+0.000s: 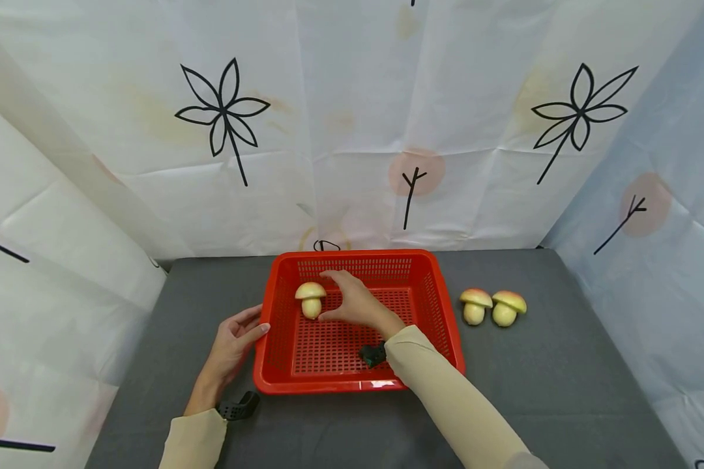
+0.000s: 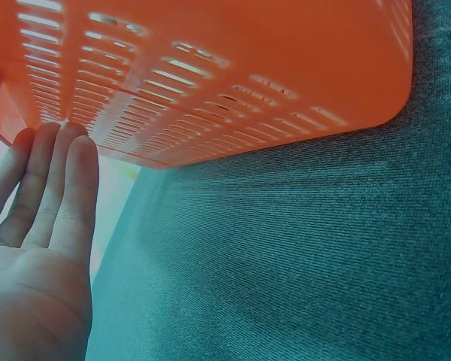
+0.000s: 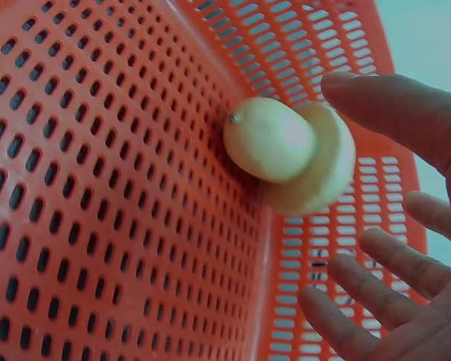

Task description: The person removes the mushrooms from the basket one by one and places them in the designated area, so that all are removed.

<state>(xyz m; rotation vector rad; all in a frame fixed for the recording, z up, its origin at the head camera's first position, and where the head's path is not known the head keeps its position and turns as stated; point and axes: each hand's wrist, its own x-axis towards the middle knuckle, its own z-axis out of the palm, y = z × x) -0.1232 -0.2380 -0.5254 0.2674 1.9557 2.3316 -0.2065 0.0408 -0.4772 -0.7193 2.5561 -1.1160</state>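
A toy mushroom [image 1: 311, 299] with a pale yellow cap and stem sits inside the red plastic basket [image 1: 360, 387], near its left wall. My right hand [image 1: 356, 301] reaches into the basket just right of this mushroom, thumb and fingers spread apart. In the right wrist view the mushroom [image 3: 274, 143] lies between basket floor and wall, with a gap to the fingers. At the basket's left side, my left hand [image 1: 234, 342] rests with its fingertips at the outer wall and rim. The left wrist view shows those fingers [image 2: 75, 188] straight.
Two more toy mushrooms, one [image 1: 475, 306] beside the other [image 1: 507, 308], stand on the grey cloth-covered table [image 1: 540, 378] right of the basket. A patterned white curtain [image 1: 352, 130] hangs behind and along both sides.
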